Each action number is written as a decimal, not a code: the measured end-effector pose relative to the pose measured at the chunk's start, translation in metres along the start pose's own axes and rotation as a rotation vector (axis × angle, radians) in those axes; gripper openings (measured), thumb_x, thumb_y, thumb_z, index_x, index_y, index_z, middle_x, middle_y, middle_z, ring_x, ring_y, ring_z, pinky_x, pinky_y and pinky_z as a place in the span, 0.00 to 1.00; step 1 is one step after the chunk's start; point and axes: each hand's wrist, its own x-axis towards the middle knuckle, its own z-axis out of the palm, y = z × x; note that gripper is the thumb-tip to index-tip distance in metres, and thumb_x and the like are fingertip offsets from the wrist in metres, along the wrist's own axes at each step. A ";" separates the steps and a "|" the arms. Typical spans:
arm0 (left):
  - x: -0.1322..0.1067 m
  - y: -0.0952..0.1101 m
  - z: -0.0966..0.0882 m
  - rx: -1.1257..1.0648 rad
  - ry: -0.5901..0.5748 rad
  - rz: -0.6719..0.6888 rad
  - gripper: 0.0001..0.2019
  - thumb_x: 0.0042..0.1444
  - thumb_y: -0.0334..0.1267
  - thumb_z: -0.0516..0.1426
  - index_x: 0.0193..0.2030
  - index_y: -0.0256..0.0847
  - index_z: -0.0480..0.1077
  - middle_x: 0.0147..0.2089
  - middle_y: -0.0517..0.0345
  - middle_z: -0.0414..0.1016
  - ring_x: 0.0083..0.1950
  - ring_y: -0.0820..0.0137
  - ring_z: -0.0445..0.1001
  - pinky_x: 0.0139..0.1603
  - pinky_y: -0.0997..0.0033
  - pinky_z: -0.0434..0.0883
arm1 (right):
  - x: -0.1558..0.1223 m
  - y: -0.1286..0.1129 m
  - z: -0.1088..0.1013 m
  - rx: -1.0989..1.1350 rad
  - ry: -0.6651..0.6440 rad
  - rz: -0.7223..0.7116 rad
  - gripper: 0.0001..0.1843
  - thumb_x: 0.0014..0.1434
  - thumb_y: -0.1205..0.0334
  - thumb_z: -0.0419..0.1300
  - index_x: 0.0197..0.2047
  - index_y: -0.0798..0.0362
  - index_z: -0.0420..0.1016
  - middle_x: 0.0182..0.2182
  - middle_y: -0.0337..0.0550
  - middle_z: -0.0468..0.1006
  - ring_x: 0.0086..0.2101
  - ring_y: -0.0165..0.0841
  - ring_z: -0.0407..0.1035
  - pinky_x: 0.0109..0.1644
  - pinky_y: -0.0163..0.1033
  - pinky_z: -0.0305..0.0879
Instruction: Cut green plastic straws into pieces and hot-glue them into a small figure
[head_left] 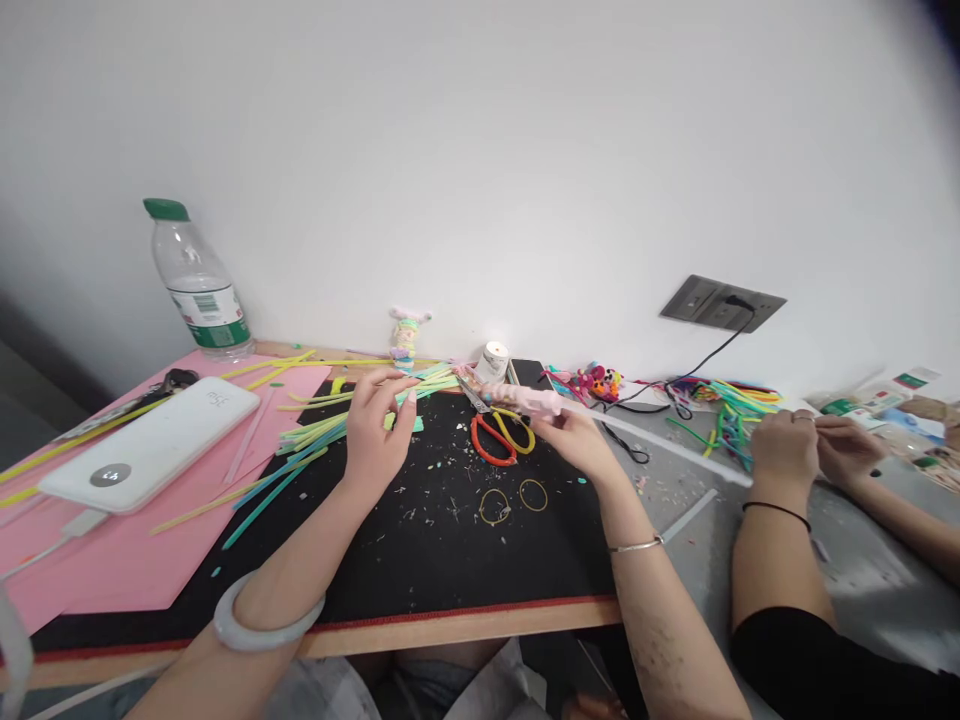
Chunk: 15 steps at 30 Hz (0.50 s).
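My left hand [379, 425] hovers over the black mat [420, 560] with its fingers curled, pinching the ends of several green and blue straws [315, 440] fanned out to the left. My right hand [581, 440] grips a pink tool [525, 400], blurred, that points left toward the straws. Red and yellow scissors [501, 436] lie just below that tool. Two thin rings [514, 500] rest on the mat in front of the scissors.
A white power bank [150, 445] lies on pink paper [97, 560] at left, a water bottle [196, 285] behind it. A lit candle [495, 358] and a small figure [405, 335] stand by the wall. Another person's hands [817, 450] work at right among coloured straws [724, 410].
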 end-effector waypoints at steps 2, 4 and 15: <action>0.001 -0.006 0.002 0.039 -0.049 -0.071 0.11 0.58 0.37 0.50 0.45 0.42 0.69 0.47 0.53 0.66 0.33 0.73 0.67 0.39 0.68 0.69 | 0.000 0.007 -0.006 0.099 0.010 0.104 0.14 0.51 0.59 0.57 0.40 0.57 0.73 0.30 0.41 0.76 0.30 0.33 0.68 0.34 0.37 0.64; 0.001 -0.012 0.005 0.102 -0.127 -0.103 0.12 0.57 0.39 0.50 0.46 0.42 0.69 0.46 0.53 0.67 0.35 0.70 0.68 0.41 0.66 0.69 | 0.002 0.012 -0.010 0.204 0.005 0.169 0.14 0.49 0.58 0.59 0.37 0.58 0.73 0.28 0.42 0.76 0.29 0.33 0.68 0.32 0.36 0.64; -0.007 -0.042 0.006 0.280 -0.508 -0.131 0.17 0.50 0.39 0.55 0.47 0.40 0.70 0.47 0.49 0.72 0.50 0.57 0.69 0.51 0.57 0.64 | 0.007 0.019 -0.011 0.441 -0.069 0.201 0.12 0.46 0.57 0.61 0.31 0.57 0.73 0.26 0.42 0.76 0.26 0.31 0.68 0.31 0.35 0.63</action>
